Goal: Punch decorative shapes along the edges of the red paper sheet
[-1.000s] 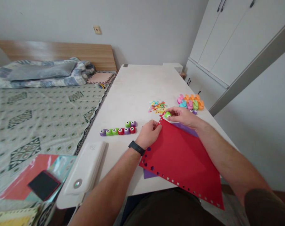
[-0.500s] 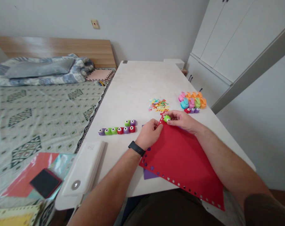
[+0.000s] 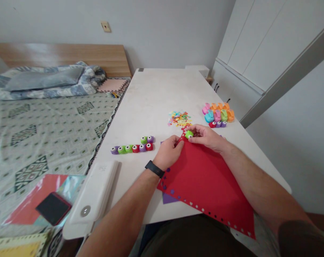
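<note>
My right hand [image 3: 206,138] is shut on a small green craft punch [image 3: 189,134], which is clamped on the top corner of a red paper sheet [image 3: 207,187]. My left hand [image 3: 168,152] grips the sheet's edge just below that corner. Small punched shapes run along the sheet's lower edges. A purple paper sheet [image 3: 168,198] lies under the red one, showing at its lower left. A black wristband [image 3: 154,169] circles my left wrist.
On the white table [image 3: 151,92] are a row of small craft punches [image 3: 132,146], colourful paper cut-outs [image 3: 179,118], and larger pastel punches [image 3: 218,114]. A white rectangular device [image 3: 93,194] lies at the near edge. A patterned bed [image 3: 44,142] lies left.
The red sheet has swung, now covering most of the purple sheet near my right hand. My right hand has shifted slightly, uncovering a small red punch. The head view has turned slightly.
</note>
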Tool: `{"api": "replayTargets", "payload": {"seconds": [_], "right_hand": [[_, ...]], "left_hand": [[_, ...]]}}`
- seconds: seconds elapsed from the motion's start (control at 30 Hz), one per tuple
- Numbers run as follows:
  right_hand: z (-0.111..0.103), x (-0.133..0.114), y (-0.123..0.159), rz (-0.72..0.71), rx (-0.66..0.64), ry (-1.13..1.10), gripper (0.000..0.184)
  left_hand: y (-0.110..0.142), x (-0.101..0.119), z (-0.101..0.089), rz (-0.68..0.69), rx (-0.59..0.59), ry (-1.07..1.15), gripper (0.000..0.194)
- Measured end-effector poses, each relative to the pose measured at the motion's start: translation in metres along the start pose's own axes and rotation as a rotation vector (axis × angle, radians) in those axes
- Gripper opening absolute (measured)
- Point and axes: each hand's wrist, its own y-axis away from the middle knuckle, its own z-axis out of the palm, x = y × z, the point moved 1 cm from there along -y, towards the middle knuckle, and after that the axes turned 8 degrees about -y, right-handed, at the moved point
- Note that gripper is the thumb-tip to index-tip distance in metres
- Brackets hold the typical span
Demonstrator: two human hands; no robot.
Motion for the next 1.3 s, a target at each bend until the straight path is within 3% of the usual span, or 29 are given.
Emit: {"api": "replayTargets", "payload": {"seconds": [1.3], "right_hand": [[0.0027,0.0032,0.0004,0.016,-0.009,-0.002,0.041]], "left_hand": [[0.0017,0.002,-0.0038,0.096,0.002,-0.066,0.021]]}}
